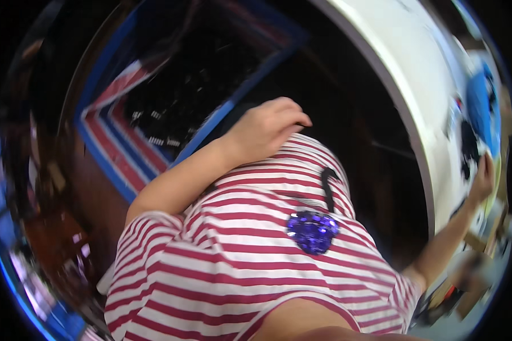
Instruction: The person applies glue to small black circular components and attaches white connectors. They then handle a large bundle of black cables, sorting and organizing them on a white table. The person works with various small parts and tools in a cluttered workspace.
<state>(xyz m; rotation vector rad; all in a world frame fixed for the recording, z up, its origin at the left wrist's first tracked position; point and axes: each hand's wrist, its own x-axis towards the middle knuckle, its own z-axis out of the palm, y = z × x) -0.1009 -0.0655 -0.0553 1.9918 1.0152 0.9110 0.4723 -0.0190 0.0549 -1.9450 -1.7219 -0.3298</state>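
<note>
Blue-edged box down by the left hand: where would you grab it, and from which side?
Probably by its raised blue rim, from above. The box lies open, full of dark small things, so the straight edge nearest the left hand offers the clearest place to hook fingers over. Its walls below are hidden, so a lower hold cannot be judged.

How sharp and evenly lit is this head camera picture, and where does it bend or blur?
In the head view, the striped shirt and left hand are fairly sharp and well lit; the white curved surface at upper right glares bright; the right hand near the rim looks soft and smeared; the dark area around the blue frame loses detail; straight edges bow strongly toward the black rim.
</note>
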